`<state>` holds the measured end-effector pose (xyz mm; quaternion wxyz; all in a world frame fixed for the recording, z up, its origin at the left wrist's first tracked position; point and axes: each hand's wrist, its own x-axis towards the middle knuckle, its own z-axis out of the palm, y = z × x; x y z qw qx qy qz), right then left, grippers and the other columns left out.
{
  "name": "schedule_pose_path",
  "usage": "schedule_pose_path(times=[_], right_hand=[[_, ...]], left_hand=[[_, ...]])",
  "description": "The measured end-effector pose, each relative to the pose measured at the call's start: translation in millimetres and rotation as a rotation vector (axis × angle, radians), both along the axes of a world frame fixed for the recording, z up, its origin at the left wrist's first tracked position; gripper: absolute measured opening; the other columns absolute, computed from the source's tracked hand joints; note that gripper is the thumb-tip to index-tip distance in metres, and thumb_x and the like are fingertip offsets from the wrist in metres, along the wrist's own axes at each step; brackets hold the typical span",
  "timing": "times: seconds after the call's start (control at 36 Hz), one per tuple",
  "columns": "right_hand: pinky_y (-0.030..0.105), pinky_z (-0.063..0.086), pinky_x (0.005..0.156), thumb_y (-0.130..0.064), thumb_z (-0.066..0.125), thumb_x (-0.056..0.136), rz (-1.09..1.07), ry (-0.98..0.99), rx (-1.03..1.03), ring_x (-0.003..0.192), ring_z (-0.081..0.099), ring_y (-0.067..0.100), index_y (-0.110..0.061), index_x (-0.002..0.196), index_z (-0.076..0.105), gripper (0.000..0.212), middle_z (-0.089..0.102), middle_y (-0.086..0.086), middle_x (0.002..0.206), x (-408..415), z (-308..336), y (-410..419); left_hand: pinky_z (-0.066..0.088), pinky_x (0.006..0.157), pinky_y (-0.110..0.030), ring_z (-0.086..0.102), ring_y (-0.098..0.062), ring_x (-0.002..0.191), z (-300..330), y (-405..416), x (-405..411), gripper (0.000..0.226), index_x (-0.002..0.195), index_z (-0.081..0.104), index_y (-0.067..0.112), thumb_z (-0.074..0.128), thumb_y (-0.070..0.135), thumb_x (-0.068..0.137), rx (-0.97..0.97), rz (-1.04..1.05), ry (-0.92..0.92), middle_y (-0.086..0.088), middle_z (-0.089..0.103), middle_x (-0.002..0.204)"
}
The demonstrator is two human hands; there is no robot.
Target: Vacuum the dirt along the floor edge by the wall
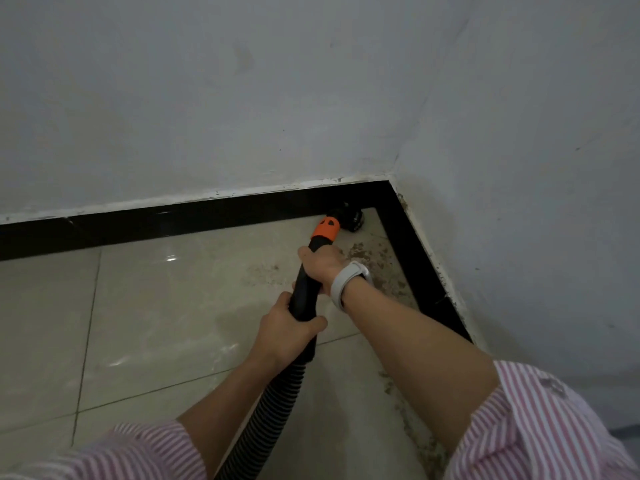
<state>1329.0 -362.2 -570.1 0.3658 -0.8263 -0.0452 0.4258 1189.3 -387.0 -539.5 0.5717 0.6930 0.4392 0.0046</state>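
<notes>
Dirt [372, 261] is strewn along the right-hand skirting, beside the right hand [323, 263]; the wand [308, 289], gripped by both hands, left hand [285, 329] rearmost, is aimed into the corner.

Person seen from the head camera: both forearms are bare below short sleeves. Left sleeve [149, 448] and right sleeve [540, 420] are of one fabric, white with narrow pink-red stripes, and each ends in a turned cuff near the elbow. The right wrist carries a pale, off-white wristband [348, 282] with a smooth rounded face. Both hands are ungloved.
</notes>
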Motion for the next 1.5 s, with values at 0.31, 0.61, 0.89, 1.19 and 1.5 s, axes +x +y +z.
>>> schedule_pose_path(times=[0.31, 0.61, 0.89, 1.19, 1.5], right_hand=[[0.052, 0.057, 0.080, -0.045, 0.052, 0.081, -0.050, 0.052, 0.046, 0.091, 0.066, 0.039, -0.007, 0.128, 0.035, 0.063, 0.063, 0.019, 0.107, 27, 4, -13], [0.047, 0.056, 0.082, -0.038, 0.051, 0.088, -0.137, 0.024, 0.057, 0.091, 0.066, 0.038, -0.007, 0.122, 0.040, 0.047, 0.062, 0.019, 0.110, 25, 1, -41], [0.050, 0.053, 0.090, -0.035, 0.049, 0.093, -0.171, 0.039, 0.046, 0.099, 0.064, 0.039, -0.005, 0.095, 0.047, 0.030, 0.059, 0.024, 0.116, 12, 3, -61], [0.046, 0.053, 0.089, -0.044, 0.052, 0.086, -0.249, 0.048, 0.004, 0.097, 0.063, 0.035, -0.006, 0.134, 0.031, 0.065, 0.056, 0.018, 0.119, -25, 10, -86], [0.046, 0.056, 0.083, -0.041, 0.051, 0.088, -0.354, 0.075, -0.031, 0.091, 0.066, 0.036, -0.008, 0.130, 0.034, 0.056, 0.061, 0.017, 0.110, -67, 15, -123]], left_hand=[[0.040, 0.053, -0.022, 0.055, -0.011, 0.068, 1, -2, 27, 0.031, 0.097, 0.047, 0.017, 0.069, 0.025, 0.077, 0.056, -0.100, 0.009, 0.001, 0.056, 0.081], [0.040, 0.052, -0.021, 0.053, -0.010, 0.066, 1, -24, 28, 0.031, 0.098, 0.045, 0.016, 0.068, 0.023, 0.078, 0.007, -0.164, 0.022, 0.002, 0.054, 0.081], [0.037, 0.051, -0.019, 0.052, -0.008, 0.067, 4, -35, 13, 0.030, 0.099, 0.046, 0.016, 0.068, 0.022, 0.079, -0.019, -0.236, 0.057, 0.002, 0.053, 0.080], [0.043, 0.056, -0.022, 0.056, -0.013, 0.075, 11, -50, -21, 0.033, 0.103, 0.048, 0.015, 0.068, 0.023, 0.078, -0.043, -0.308, 0.064, 0.001, 0.057, 0.087], [0.046, 0.063, -0.025, 0.059, -0.015, 0.081, 14, -72, -61, 0.032, 0.098, 0.047, 0.019, 0.069, 0.025, 0.075, -0.071, -0.410, 0.095, 0.002, 0.058, 0.088]])
